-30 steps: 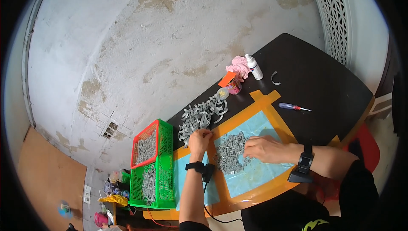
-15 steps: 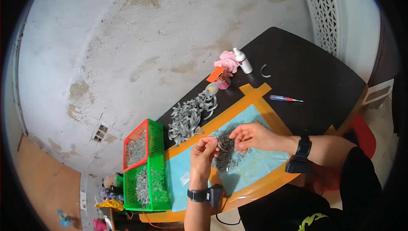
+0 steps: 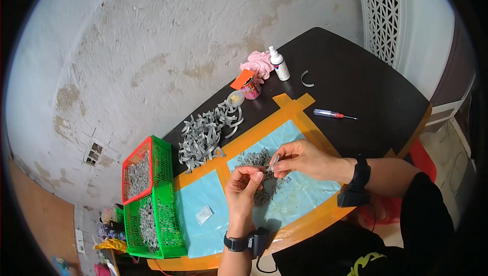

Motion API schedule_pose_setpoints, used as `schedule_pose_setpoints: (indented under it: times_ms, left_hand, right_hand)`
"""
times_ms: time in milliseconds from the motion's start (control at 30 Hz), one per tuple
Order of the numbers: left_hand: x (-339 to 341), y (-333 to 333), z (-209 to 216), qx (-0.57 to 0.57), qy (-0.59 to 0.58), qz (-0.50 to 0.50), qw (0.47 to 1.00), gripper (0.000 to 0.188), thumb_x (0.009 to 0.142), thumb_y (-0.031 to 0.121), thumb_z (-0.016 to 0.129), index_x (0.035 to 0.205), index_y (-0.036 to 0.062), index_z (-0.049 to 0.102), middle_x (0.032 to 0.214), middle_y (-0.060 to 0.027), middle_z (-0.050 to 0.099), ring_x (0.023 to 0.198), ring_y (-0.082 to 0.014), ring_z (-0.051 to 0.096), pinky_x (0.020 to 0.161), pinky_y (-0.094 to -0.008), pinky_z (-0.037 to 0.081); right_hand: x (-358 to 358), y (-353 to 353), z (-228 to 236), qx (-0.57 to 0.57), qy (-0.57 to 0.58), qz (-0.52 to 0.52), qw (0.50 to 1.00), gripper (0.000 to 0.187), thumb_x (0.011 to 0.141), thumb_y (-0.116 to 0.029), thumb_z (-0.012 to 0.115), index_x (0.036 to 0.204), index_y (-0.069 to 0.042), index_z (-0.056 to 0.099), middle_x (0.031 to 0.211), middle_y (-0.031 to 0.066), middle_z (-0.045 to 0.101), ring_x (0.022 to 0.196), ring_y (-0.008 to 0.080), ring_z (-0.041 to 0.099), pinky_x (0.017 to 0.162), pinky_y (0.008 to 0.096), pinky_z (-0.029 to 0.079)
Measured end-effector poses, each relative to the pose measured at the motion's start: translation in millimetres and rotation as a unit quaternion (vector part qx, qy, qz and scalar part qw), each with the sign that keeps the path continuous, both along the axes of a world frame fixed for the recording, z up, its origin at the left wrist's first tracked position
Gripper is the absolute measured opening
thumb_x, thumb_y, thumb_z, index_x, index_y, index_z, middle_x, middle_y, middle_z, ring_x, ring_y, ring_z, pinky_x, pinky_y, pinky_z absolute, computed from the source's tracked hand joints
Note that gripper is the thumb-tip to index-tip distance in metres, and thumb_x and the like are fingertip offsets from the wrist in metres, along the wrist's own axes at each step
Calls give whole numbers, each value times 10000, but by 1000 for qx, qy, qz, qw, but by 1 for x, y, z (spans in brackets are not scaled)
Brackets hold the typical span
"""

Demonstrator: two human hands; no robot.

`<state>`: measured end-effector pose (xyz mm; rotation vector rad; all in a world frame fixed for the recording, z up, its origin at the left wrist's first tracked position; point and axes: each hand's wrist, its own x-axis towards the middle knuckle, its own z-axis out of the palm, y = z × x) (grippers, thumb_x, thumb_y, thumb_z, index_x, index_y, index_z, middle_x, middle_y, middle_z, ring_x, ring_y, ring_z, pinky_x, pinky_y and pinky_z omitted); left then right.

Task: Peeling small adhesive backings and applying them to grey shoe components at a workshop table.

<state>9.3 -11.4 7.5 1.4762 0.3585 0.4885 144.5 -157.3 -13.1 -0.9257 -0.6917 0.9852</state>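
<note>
My left hand (image 3: 243,192) and my right hand (image 3: 304,161) meet fingertip to fingertip over the light blue sheet (image 3: 320,187). A small curved grey strip (image 3: 275,160) shows at my right fingers, which are closed on it in a pinch. The left thumb and forefinger are pressed together at its lower end; fingers hide most of the strip, and its fine shape is too small to tell. Just beneath lies a heap of small grey pieces (image 3: 259,156), partly covered by my hands. A pile of longer curved grey strips (image 3: 201,141) lies beyond, to the left.
At left stand a green basket (image 3: 170,215) and a red-rimmed basket (image 3: 151,169), both with grey pieces. Farther back are a tin (image 3: 251,90), a pink cloth (image 3: 258,64) and a white bottle (image 3: 280,65). A screwdriver (image 3: 333,114) and single curved strip (image 3: 306,79) lie right.
My right hand has moved in to my left, its fingers closing on the curved strip. The left hand turned slightly. The whole view has shifted, uncovering a small white packet on the sheet.
</note>
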Motion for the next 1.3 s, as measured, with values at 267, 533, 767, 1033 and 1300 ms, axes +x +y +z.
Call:
schedule_pose_setpoints:
  times_ms: [267,533,767,1033,1300]
  left_hand:
    - [-1,-11,-3,-75,23,-75,994,230,815,-13,697,1017,20,592,951,-44,661,852,-97,611,736,-229,506]
    - [4,-14,-9,-50,6,-27,998,227,810,-21,695,1006,13,585,886,-62,649,761,-117,623,706,-242,520]
    - [5,-12,-11,-53,-33,1,998,197,827,-26,675,991,8,572,900,-65,642,797,-123,632,732,-262,548]
    - [4,-12,-9,-62,-55,-6,997,197,899,34,613,1090,-17,607,960,-73,655,845,-135,631,791,-259,523]
    - [1,-11,-9,-158,-51,-24,986,193,897,6,595,1086,-16,627,951,-72,646,858,-149,625,803,-258,514]
  right_hand:
    - [-3,0,4,20,-18,-41,999,123,864,-35,638,971,23,626,919,90,672,843,128,638,762,255,516]
    - [-6,-1,7,6,-49,-47,998,122,848,-15,641,964,21,634,920,100,678,835,132,644,761,259,516]
    - [-6,-1,8,-10,28,-65,997,144,861,-81,653,967,-1,599,926,113,677,826,141,648,756,263,514]
    - [-6,-1,10,-13,34,-85,996,108,873,-95,649,918,-50,562,971,92,645,854,143,629,768,279,507]
    - [-4,-3,6,30,-8,-84,996,102,855,-41,635,909,-50,550,930,65,600,803,135,602,721,275,490]
